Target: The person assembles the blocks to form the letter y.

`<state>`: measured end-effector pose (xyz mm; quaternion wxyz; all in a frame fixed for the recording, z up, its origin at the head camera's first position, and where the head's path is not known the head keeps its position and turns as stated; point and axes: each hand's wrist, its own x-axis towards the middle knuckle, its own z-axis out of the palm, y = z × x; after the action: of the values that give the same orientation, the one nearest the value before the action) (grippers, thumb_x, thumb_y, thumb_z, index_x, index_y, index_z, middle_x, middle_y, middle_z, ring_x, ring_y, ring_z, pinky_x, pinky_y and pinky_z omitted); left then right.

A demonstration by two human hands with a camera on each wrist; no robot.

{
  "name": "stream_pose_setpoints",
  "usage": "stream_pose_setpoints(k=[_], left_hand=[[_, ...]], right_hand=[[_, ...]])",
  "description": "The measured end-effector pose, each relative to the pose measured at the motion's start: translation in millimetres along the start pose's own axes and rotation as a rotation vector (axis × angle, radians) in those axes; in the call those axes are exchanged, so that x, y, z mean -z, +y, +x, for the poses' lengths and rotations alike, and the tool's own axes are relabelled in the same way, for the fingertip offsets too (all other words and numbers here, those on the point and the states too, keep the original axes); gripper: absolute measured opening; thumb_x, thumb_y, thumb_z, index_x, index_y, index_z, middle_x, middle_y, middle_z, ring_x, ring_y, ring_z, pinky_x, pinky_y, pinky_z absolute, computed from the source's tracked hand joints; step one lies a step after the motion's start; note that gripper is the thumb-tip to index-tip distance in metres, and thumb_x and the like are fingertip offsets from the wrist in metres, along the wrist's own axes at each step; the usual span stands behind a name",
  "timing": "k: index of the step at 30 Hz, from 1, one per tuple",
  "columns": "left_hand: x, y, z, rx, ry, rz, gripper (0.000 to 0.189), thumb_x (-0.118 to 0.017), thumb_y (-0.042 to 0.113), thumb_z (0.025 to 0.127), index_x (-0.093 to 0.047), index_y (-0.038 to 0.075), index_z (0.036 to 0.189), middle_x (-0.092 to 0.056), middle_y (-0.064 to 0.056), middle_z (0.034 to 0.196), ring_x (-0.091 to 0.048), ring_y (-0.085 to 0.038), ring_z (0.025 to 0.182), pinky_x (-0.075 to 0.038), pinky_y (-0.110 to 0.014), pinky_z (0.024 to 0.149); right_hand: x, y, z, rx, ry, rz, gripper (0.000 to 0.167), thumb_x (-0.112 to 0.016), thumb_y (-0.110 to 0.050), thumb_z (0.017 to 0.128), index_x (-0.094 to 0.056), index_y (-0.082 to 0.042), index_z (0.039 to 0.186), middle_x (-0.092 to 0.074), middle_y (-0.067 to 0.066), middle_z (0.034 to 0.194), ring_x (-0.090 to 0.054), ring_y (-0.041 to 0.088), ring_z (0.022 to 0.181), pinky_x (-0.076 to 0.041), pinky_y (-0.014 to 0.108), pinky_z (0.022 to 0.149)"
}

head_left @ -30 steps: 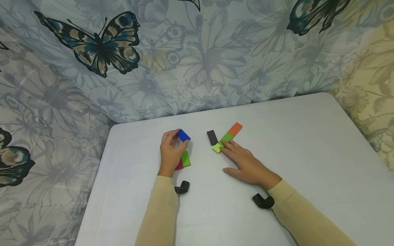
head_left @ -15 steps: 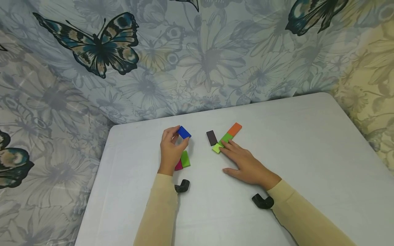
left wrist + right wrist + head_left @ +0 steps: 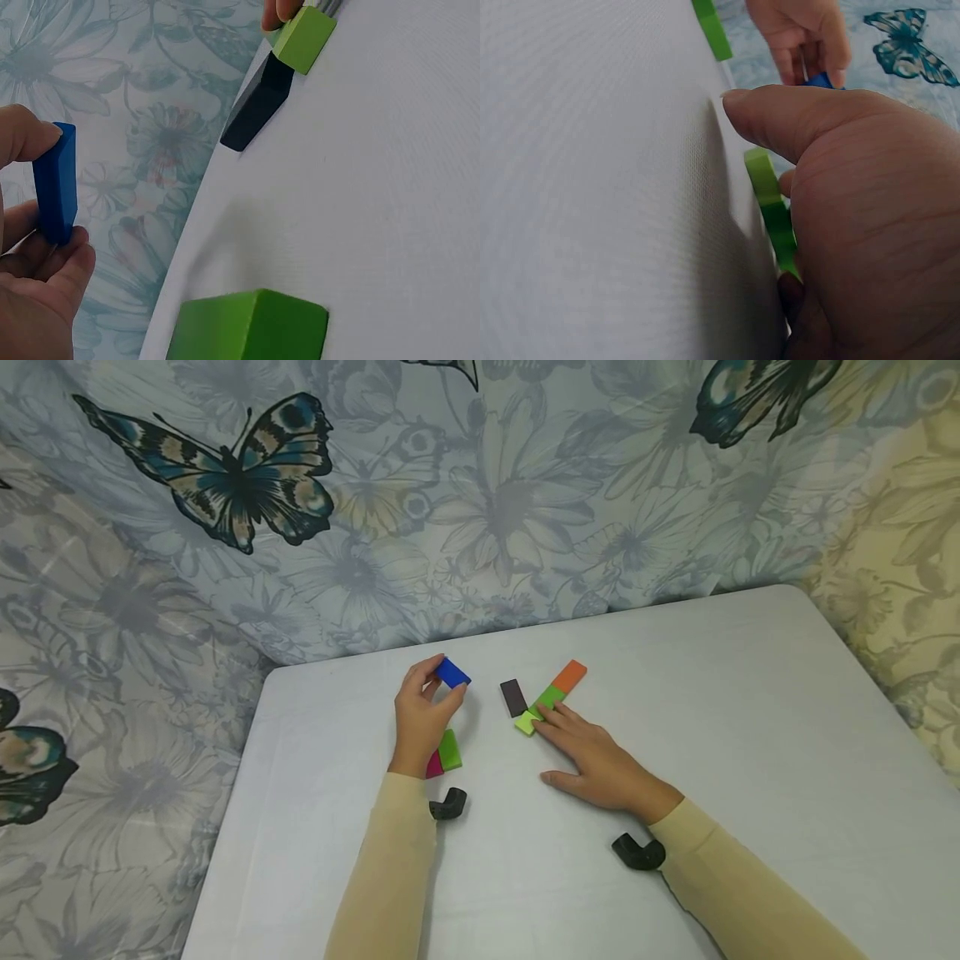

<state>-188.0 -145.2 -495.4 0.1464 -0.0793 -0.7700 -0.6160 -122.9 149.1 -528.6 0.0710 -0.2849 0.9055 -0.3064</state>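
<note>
My left hand (image 3: 420, 720) pinches a blue block (image 3: 453, 673) between thumb and fingers. In the left wrist view the blue block (image 3: 58, 184) is held on edge above the table. My right hand (image 3: 603, 770) lies with fingers extended, fingertips touching a row of blocks: a lime green block (image 3: 525, 724), a green block (image 3: 551, 696) and an orange block (image 3: 570, 675), set end to end diagonally. A dark block (image 3: 513, 697) adjoins the lime end at an angle. Below my left hand, a second green block (image 3: 450, 750) stands beside a magenta block (image 3: 434, 765), partly hidden by the wrist.
The blocks are on a white-covered table (image 3: 712, 710) whose far edge meets a wall (image 3: 510, 510) with flower and butterfly print. A black wrist mount (image 3: 448, 804) sits at the left sleeve, another black mount (image 3: 639, 852) at the right.
My left hand has moved slightly away from me and up with the blue block, which has tilted a little. The right hand and the other blocks stay where they were.
</note>
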Motion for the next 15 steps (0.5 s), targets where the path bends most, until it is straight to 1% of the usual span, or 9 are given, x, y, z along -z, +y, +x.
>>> stream_pose_setpoints(k=[8,15], left_hand=[[-6.3,1.9,8.7,-0.036,-0.017,-0.037,0.054,-0.084,-0.007,0.093,-0.067,-0.003,0.143,-0.059,-0.020,0.141,-0.058,-0.031,0.129,-0.048,-0.040,0.113],[-11.7,4.8,16.0,-0.020,-0.046,-0.026,0.054,-0.083,-0.007,0.093,-0.066,-0.004,0.144,-0.058,-0.015,0.141,-0.058,-0.025,0.131,-0.048,-0.035,0.112]], right_hand=[[1.4,-2.5,0.2,-0.006,-0.004,-0.002,0.081,-0.079,-0.036,0.101,-0.043,-0.010,0.168,-0.027,0.010,0.177,-0.012,0.034,0.165,-0.027,0.070,0.121],[1.0,-1.9,0.5,-0.006,0.000,-0.008,0.081,-0.080,-0.037,0.101,-0.043,-0.012,0.168,-0.027,0.009,0.178,-0.012,0.033,0.165,-0.028,0.070,0.121]])
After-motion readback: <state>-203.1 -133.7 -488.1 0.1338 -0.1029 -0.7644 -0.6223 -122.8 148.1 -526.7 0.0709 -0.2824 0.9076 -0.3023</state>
